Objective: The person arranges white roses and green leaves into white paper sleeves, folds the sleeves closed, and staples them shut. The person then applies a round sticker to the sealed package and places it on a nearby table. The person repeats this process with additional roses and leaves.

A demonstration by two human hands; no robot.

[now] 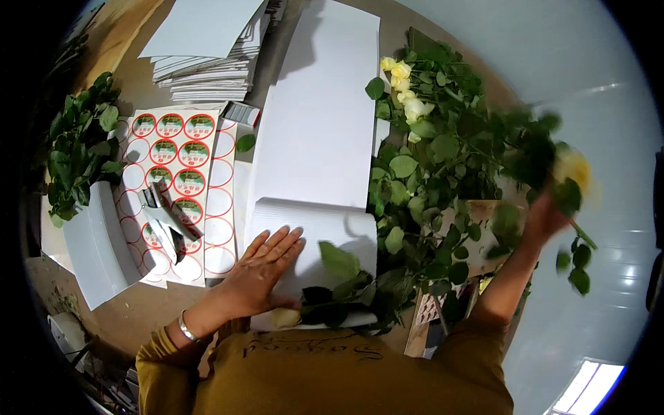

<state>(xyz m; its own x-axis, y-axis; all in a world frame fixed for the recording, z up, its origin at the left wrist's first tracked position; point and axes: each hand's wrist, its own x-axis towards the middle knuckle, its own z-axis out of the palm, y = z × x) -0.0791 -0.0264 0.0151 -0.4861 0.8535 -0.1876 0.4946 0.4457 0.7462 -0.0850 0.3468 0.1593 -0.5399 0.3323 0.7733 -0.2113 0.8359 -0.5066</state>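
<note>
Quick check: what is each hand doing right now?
Left hand: open, flat on the white paper.
Right hand: closed on a yellow rose stem, blurred.

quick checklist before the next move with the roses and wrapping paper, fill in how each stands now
1. Left hand flat on the white corrugated paper, pinning it: ok.
2. Rose on the paper lying with its bud near the paper's lower edge, leaves across the sheet: ok.
3. Right hand has a grip on the stem of the yellow rose: cannot tell, the hand and flower are blurred.
4. Pile of roses lies beside the paper: ok.
5. Stapler lying on the sticker sheet, left of the paper: ok.
</note>
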